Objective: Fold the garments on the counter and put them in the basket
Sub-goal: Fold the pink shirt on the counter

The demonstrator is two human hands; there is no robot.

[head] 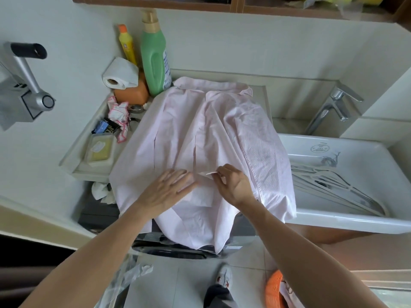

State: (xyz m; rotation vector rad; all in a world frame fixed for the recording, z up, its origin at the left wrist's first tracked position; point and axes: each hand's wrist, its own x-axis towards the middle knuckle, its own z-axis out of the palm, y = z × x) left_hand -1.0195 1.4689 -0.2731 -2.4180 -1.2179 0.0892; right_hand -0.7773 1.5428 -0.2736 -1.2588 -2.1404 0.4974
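folding step: pink shirt (pixel 200 138) lies spread on the counter. left hand (pixel 171 187) presses flat, fingers straight; right hand (pixel 231 185) pinches the placket. next: fold a side inward; basket (pixel 274 290) near right.

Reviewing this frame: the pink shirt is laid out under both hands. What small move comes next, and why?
Probably the right hand draws the front edge it pinches across to meet the other panel, while the left hand, flat on the pink shirt, pins the cloth. The shirt lies spread, unfolded, front panels parted, so closing it likely comes before any fold.
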